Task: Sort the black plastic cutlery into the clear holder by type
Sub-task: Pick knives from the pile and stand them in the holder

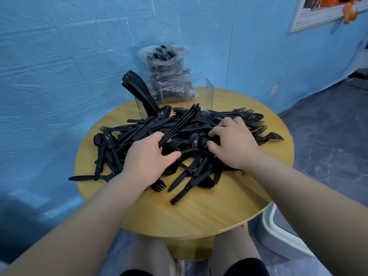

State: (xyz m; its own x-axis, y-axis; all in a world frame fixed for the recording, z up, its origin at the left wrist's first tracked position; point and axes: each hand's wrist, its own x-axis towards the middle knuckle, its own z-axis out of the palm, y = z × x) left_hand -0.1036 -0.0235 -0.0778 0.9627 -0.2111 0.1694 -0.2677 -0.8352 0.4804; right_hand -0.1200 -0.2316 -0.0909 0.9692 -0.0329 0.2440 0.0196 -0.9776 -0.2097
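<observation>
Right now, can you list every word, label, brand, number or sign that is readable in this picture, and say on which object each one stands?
No text can be read.
Framed poster on the wall, top right: any print is too blurred to read.
Wall socket: no legible marking.
Plastic bag, clear holder, black cutlery, table: no print is visible.

You are looking at a heap of glossy black plastic cutlery (179,140) spreading over a round, honey-yellow wooden table (209,212) showing a fine brown grain. Behind it, the clear, colourless plastic holder (201,92) is carrying a sheaf of black pieces (137,88), and a cloudy see-through plastic bag (167,70) is showing more black inside. A wrinkled sky-blue wall covering (59,56) is filling the background above a dark grey-blue marbled floor (328,136).
</observation>
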